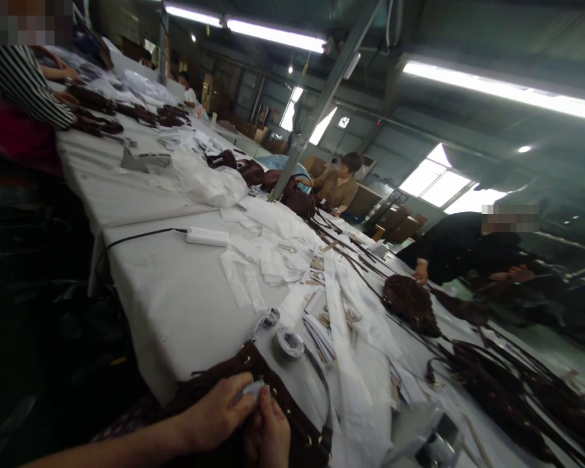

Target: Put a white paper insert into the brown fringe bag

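Note:
At the near edge of the table, a dark brown bag [292, 406] with gold-coloured metal fittings lies under both my hands. My left hand [221, 409] is closed around a small pale grey piece [252, 389], perhaps paper or thin plastic. Right beside it, my right hand [273, 426] pinches at the edge of that same piece, its fingers curled in. My lower fingers partly cover the bag's opening. Just beyond the bag stands a roll of grey tape [288, 344].
Loose white paper strips [273, 250] and a white power strip [207, 236] lie on the white-covered table [151, 305]. A tape dispenser [433, 439] is near right. Brown bags [409, 302] line the far side, where co-workers handle them. A metal post [316, 110] rises beyond.

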The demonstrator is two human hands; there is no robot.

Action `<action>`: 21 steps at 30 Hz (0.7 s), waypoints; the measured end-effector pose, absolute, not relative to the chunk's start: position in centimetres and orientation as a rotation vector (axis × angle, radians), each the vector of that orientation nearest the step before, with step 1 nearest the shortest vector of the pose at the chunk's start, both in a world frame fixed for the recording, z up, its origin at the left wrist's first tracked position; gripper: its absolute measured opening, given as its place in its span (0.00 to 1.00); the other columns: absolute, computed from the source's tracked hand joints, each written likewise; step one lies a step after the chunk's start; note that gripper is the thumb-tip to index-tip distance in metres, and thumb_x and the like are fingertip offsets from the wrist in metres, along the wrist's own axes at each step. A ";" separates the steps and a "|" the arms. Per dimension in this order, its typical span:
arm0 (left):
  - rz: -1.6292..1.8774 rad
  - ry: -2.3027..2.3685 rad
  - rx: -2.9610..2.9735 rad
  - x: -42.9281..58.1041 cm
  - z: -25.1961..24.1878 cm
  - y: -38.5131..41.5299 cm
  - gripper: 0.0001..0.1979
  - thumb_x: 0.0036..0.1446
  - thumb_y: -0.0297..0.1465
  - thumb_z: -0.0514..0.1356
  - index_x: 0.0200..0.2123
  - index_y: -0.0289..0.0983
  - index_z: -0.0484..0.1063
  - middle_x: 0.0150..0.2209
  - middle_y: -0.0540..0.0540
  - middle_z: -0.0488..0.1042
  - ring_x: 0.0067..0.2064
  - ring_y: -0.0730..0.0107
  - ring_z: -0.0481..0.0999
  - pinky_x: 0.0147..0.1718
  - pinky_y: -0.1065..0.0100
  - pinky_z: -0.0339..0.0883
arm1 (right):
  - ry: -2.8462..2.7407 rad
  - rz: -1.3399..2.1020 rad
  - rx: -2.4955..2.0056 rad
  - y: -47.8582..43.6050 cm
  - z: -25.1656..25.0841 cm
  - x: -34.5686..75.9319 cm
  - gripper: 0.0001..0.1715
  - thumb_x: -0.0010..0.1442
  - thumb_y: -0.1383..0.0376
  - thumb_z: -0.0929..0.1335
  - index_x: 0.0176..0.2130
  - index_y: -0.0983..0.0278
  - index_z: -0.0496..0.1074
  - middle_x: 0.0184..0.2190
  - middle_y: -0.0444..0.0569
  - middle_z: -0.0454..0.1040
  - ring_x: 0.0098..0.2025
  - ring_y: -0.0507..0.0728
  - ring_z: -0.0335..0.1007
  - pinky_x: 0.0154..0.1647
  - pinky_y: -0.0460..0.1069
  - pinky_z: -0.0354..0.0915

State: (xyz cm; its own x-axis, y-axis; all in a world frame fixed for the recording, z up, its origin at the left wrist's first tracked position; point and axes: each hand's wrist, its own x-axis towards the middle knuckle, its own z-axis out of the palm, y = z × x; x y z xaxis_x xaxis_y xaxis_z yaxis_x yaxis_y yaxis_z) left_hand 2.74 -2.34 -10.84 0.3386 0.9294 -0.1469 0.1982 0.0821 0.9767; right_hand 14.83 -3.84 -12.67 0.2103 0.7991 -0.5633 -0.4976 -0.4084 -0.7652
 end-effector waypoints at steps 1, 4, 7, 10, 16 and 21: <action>0.750 1.072 1.409 3.0 -10.7 -1.8 0.13 0.60 0.37 0.53 0.38 0.34 0.71 0.32 0.46 0.74 0.34 0.67 0.72 0.36 0.69 0.67 | -0.329 1.465 -1.381 -3.6 -12.2 15.1 0.41 0.19 0.36 0.76 0.15 0.62 0.57 0.07 0.32 0.54 0.08 0.41 0.41 0.06 0.39 0.38; 0.688 0.989 1.362 3.3 -10.9 -1.3 0.15 0.60 0.41 0.53 0.33 0.34 0.69 0.23 0.52 0.68 0.23 0.74 0.65 0.22 0.73 0.61 | -0.372 1.470 -1.393 -3.4 -11.9 15.3 0.41 0.20 0.35 0.75 0.15 0.62 0.57 0.07 0.33 0.55 0.08 0.42 0.44 0.06 0.40 0.40; 0.573 0.878 1.170 3.0 -11.4 -1.8 0.21 0.58 0.47 0.54 0.41 0.34 0.67 0.23 0.53 0.67 0.18 0.76 0.62 0.14 0.76 0.56 | -0.407 1.475 -1.308 -3.6 -12.7 14.8 0.39 0.24 0.37 0.76 0.16 0.61 0.57 0.07 0.33 0.55 0.08 0.45 0.49 0.08 0.41 0.48; 0.576 0.921 1.054 2.9 -11.9 -2.7 0.25 0.56 0.50 0.55 0.45 0.34 0.67 0.26 0.50 0.71 0.17 0.77 0.62 0.13 0.76 0.57 | -0.420 1.445 -1.255 -3.9 -13.5 14.3 0.37 0.29 0.39 0.77 0.17 0.61 0.58 0.07 0.32 0.54 0.09 0.46 0.52 0.09 0.42 0.50; 0.824 1.286 1.208 3.0 -13.2 -3.8 0.25 0.48 0.50 0.61 0.40 0.35 0.74 0.42 0.38 0.77 0.48 0.53 0.75 0.47 0.65 0.69 | -0.558 1.349 -1.221 -4.6 -14.2 14.4 0.32 0.41 0.41 0.74 0.20 0.63 0.61 0.09 0.32 0.55 0.12 0.44 0.51 0.16 0.42 0.56; 0.775 1.248 1.290 2.7 -14.5 -3.9 0.29 0.53 0.50 0.57 0.47 0.32 0.73 0.42 0.39 0.79 0.47 0.51 0.76 0.50 0.60 0.70 | -0.608 1.320 -1.232 -5.8 -14.4 13.7 0.31 0.46 0.39 0.71 0.22 0.63 0.62 0.12 0.34 0.57 0.13 0.44 0.49 0.13 0.41 0.49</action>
State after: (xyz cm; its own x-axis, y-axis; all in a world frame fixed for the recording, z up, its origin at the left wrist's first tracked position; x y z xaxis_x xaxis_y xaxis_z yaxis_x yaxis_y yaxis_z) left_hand 2.71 -3.94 -14.49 0.2234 0.9465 -0.2327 0.2117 0.1859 0.9595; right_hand 13.71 -5.75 -14.37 0.2275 0.9284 -0.2938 -0.3806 -0.1929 -0.9044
